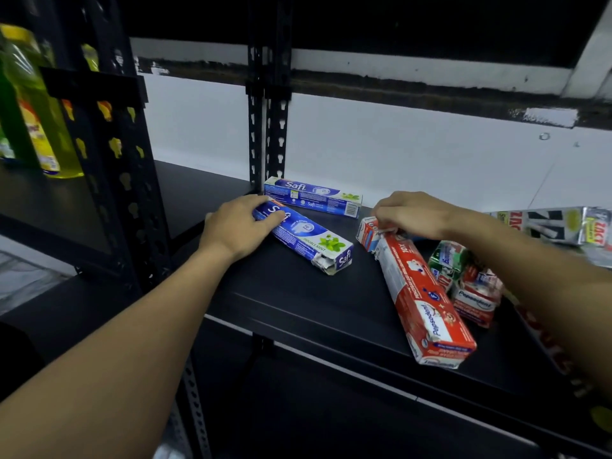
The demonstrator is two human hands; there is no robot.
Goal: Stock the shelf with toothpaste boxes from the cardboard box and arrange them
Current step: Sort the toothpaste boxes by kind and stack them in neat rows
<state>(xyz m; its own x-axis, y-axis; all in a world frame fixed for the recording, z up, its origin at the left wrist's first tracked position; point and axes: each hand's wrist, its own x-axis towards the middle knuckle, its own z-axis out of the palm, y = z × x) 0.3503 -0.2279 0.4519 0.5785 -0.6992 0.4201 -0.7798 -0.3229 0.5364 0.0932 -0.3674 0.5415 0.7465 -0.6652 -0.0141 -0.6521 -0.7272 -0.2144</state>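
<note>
Toothpaste boxes lie on a black shelf [298,303]. My left hand [236,226] grips the far end of a blue Safi box [314,241] that lies at an angle. A second blue Safi box [314,196] rests behind it, along the back. My right hand [410,213] holds the far end of a long red Pepsodent box [420,293] that points toward the shelf's front edge. A small red and white box [367,231] sits under that hand. To the right lie shorter boxes, one green [447,260] and one red Pepsodent [473,303]. The cardboard box is out of view.
Silver and black toothpaste boxes [549,225] lie at the far right of the shelf. A black perforated upright [268,127] stands at the back. Yellow-green bottles [36,111] fill the neighbouring shelf on the left. A white wall is behind.
</note>
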